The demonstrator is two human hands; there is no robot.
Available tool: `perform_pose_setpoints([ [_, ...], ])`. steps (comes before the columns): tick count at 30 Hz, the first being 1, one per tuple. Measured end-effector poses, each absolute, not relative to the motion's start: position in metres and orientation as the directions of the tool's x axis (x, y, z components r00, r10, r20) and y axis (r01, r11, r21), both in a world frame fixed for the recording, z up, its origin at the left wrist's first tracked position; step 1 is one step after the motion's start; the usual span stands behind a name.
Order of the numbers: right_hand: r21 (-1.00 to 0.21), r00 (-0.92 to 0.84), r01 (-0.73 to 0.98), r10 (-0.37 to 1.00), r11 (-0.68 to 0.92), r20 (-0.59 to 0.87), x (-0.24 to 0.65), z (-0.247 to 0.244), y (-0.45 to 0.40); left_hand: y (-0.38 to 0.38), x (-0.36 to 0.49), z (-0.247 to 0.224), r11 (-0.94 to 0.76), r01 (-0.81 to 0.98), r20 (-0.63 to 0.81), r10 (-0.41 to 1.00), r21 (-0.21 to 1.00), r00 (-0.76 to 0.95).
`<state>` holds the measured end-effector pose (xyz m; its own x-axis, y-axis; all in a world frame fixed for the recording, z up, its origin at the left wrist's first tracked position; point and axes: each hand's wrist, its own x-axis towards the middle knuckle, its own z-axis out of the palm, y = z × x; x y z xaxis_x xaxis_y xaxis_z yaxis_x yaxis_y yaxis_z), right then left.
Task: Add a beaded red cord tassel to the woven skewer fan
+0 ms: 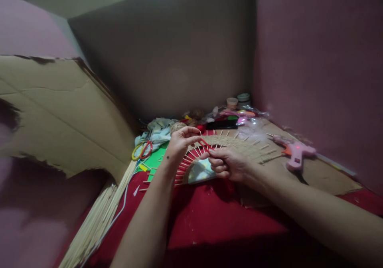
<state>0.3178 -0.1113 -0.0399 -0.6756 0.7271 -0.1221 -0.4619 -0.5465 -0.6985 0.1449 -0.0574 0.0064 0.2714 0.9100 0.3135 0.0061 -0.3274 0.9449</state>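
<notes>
Red yarn (205, 142) runs between my two hands, over a round piece with sticks pointing outward. My left hand (182, 141) pinches one end of the yarn between thumb and fingers. My right hand (226, 163) is closed round the yarn, its fingers curled. Below them lies a mirror (202, 170) ringed by red weaving (183, 168) and, further out, by tan twine (233, 141). Both forearms hide part of the round piece.
A pink glue gun (296, 154) lies on cardboard (326, 178) at the right. Scissors (146, 150), cloth (160, 128) and a twine ball (178, 127) sit at the back left. Long sticks (92, 224) lie left, beside upright torn cardboard (60, 112). Cups (231, 103) stand behind.
</notes>
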Motion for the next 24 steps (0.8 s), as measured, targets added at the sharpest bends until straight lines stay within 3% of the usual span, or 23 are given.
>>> perform_pose_setpoints([
  [9,-0.762,-0.626,-0.457,0.775,-0.458,-0.091,0.321,-0.050,-0.116,-0.060,0.140,0.011,-0.291,-0.015,0.282,0.911,0.957,0.301],
  [13,-0.902,-0.434,-0.377,0.900,-0.211,-0.029,0.323,-0.040,-0.117,-0.066,0.137,0.017,-0.235,-0.045,0.234,0.893,0.971,0.384],
  [17,-0.942,-0.210,-0.332,0.971,0.042,0.117,0.327,-0.021,-0.118,-0.074,0.140,0.021,-0.171,-0.052,0.175,0.862,0.984,0.475],
  [24,-0.972,-0.265,-0.129,0.937,0.199,0.227,0.316,-0.004,-0.120,-0.079,0.147,0.021,-0.150,-0.059,0.158,0.817,0.987,0.555],
])
